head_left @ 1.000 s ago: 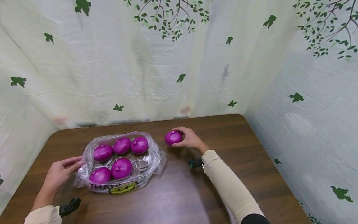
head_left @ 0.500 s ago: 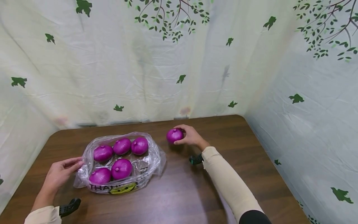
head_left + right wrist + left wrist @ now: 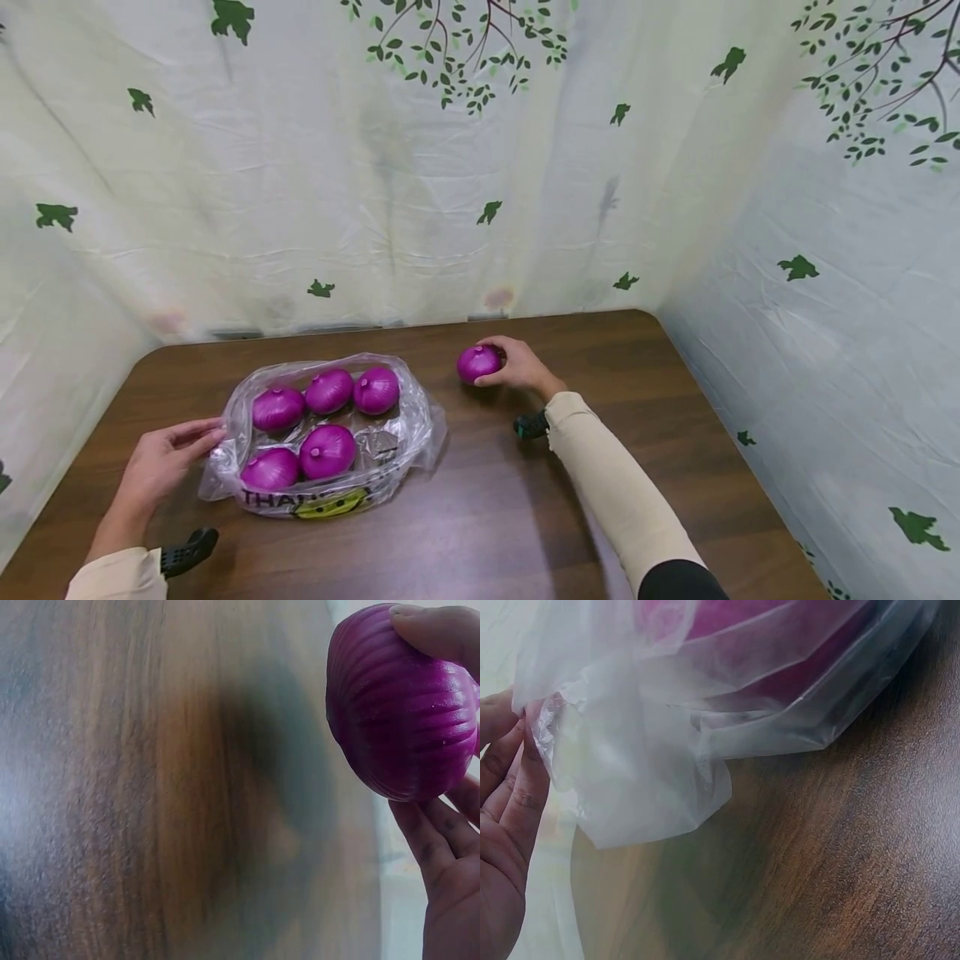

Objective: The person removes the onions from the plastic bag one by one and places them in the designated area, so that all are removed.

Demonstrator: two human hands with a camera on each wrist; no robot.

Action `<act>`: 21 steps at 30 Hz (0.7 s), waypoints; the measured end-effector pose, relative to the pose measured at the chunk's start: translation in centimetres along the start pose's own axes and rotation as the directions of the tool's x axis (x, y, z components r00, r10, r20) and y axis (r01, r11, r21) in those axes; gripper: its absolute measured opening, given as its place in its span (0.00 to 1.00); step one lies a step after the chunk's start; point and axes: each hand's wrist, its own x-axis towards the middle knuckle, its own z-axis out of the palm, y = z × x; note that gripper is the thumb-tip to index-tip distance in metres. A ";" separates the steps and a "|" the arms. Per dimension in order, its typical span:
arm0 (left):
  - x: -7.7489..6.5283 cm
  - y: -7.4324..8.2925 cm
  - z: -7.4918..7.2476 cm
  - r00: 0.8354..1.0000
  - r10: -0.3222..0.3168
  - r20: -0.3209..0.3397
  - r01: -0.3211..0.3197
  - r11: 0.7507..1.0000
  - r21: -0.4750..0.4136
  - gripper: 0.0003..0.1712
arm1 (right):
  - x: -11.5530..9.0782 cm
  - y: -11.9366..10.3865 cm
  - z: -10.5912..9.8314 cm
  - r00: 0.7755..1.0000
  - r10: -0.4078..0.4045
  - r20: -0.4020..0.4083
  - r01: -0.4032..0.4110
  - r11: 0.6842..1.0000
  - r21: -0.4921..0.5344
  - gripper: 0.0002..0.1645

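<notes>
My left hand (image 3: 159, 460) pinches the left edge of a clear plastic bag (image 3: 426, 423) between thumb and fingers. Spread wide, the bag lies on the table with several purple onions (image 3: 327, 452) inside. In the left wrist view the crinkled plastic (image 3: 645, 780) is bunched at the fingertips, and an onion shows blurred through it. My right hand (image 3: 521, 368) grips a single purple onion (image 3: 477, 364) by its sides, to the right of the bag. The right wrist view shows that ribbed onion (image 3: 401, 705) held above the table, its shadow apart from it.
The brown wooden table (image 3: 465, 533) has rounded back corners. A white curtain (image 3: 420, 192) with printed leaves hangs behind it, and another curtain (image 3: 847, 350) runs along the right side. Dark bands with devices sit on both wrists.
My right hand has carried the onion a little to the right, away from the bag. The left hand and the bag stay where they were.
</notes>
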 end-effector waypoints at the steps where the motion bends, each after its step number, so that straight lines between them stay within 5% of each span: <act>1: 0.0 0.0 0.0 1.000 -0.002 0.001 0.002 1.000 0.001 0.38 | 0.0 0.1 0.0 1.000 0.006 -0.001 -0.006 1.000 -0.002 0.40; 21: 0.1 0.2 0.1 1.000 -0.015 0.014 0.015 1.000 -0.015 0.38 | -0.3 1.8 0.6 0.996 0.090 -0.005 -0.090 0.994 0.070 0.39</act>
